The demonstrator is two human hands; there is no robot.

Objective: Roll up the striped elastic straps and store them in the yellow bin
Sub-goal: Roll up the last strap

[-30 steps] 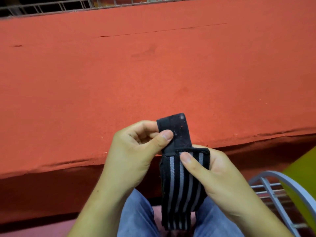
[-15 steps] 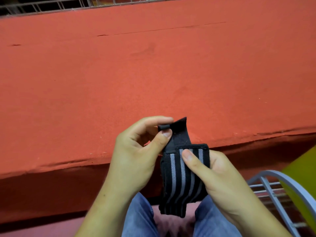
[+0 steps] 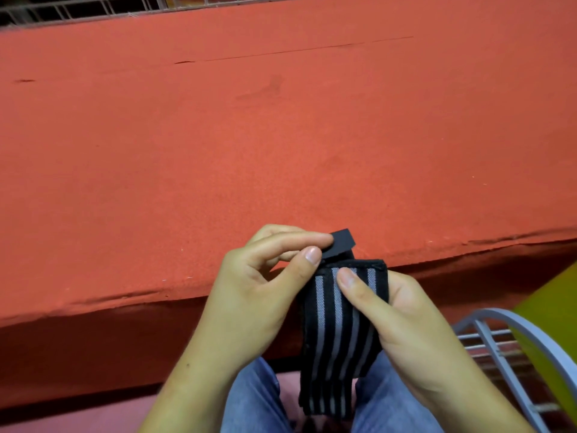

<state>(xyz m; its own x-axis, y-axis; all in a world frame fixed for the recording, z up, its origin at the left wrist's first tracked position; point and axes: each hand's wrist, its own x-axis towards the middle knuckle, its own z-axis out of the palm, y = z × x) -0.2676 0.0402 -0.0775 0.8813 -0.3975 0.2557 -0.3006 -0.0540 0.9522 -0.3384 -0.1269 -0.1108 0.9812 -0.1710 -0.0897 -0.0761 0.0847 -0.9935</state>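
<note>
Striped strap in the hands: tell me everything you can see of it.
The striped elastic strap is black woven fabric with grey lengthwise stripes and a plain black end tab. It hangs upright, seemingly in layers, its lower end over the person's jeans, in front of the red table edge. The left hand pinches the tab, bent over at the top. The right hand grips the striped part, thumb in front.

**Surface findings: cloth, metal, plastic**

Strap (image 3: 340,323): woven elastic cloth, matt, black with grey stripes. Its end tab (image 3: 342,243) is plain matt black. Table cover (image 3: 281,135): red, matt, finely grained like felt, lightly scuffed. Trousers (image 3: 253,401): blue denim. Rack (image 3: 505,369): grey painted metal bars, smooth. Bin (image 3: 555,307): yellow, smooth, plastic by appearance
</note>
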